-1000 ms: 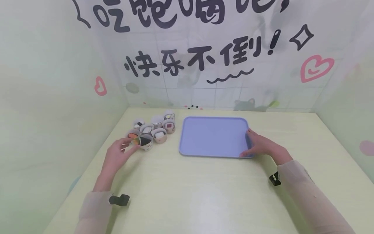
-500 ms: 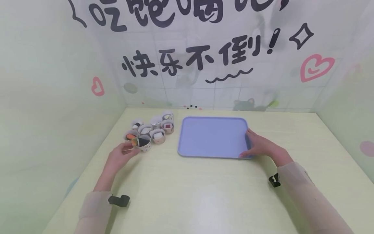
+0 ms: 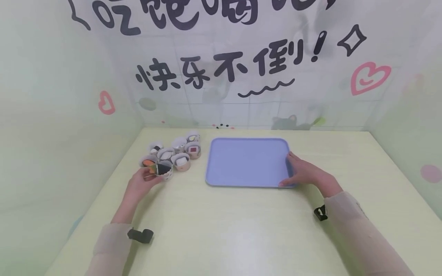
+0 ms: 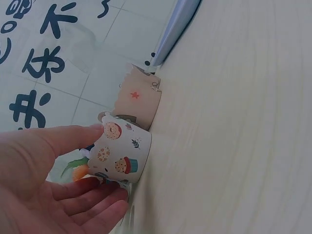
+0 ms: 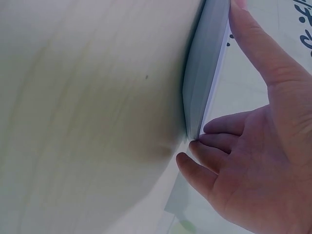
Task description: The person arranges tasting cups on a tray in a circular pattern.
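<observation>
In the head view my left hand [image 3: 138,187] is at the front of a cluster of paper baking cups on the table's left side. Its thumb and fingers hold the nearest cup [image 4: 122,151], white with printed cookies and cupcakes, from two sides. Something black and roughly triangular [image 3: 163,168] lies inside this cup. Beside it, close to the fingers, is an orange-and-green piece [image 4: 81,170]. My right hand [image 3: 304,172] lies against the near right corner of a blue tray [image 3: 241,186]. Its thumb touches the front rim, and the loosely bent fingers [image 5: 209,153] meet the side edge.
Behind the held cup stand several more cups, among them a tan cup [image 4: 136,97] and one with a red square piece [image 3: 193,150]. The pale wooden table [image 3: 221,226] meets a printed back wall [image 3: 207,88] and side walls.
My left fingers have closed in on the front cup. The right hand stays at the tray's corner. The whole head view has shifted slightly, so the scene sits further left.
</observation>
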{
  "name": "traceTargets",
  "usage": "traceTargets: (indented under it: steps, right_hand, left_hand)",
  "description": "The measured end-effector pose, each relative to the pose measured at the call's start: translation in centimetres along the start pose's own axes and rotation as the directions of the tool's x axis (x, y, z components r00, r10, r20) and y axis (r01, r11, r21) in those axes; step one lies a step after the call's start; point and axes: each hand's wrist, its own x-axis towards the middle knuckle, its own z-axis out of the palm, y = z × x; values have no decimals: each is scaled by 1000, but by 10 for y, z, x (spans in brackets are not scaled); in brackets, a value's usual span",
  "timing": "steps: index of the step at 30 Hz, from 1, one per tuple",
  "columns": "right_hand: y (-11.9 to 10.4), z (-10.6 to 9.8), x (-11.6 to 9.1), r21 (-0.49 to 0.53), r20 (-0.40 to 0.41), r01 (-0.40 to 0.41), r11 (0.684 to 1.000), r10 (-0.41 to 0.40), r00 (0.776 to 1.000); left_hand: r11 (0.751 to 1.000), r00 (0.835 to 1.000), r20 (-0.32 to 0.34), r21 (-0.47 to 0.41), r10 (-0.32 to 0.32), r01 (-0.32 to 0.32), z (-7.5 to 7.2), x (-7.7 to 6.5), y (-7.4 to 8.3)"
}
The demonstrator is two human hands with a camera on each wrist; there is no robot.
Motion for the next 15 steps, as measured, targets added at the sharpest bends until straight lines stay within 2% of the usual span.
traceTargets:
  steps: [5, 9, 12, 15]
  right_hand:
    - [-2, 0, 1, -13, 9, -7, 1000, 7, 1000]
    - [-1, -1, 1, -21, 10, -11, 1000, 12, 1000]
    - [1, -1, 1, -18, 9, -12, 1000, 12, 1000]
    - [2, -1, 2, -11, 9, -13, 1000, 13, 1000]
  left_hand:
    - [996, 999, -6, -79, -40, 40, 5, 7, -1]
    - [983, 997, 3, -167, -71, 70, 12, 13, 0]
    - [981, 998, -7, -184, -66, 64, 15, 15, 0]
    - [986, 998, -26, -158, -61, 56, 16, 16, 1]
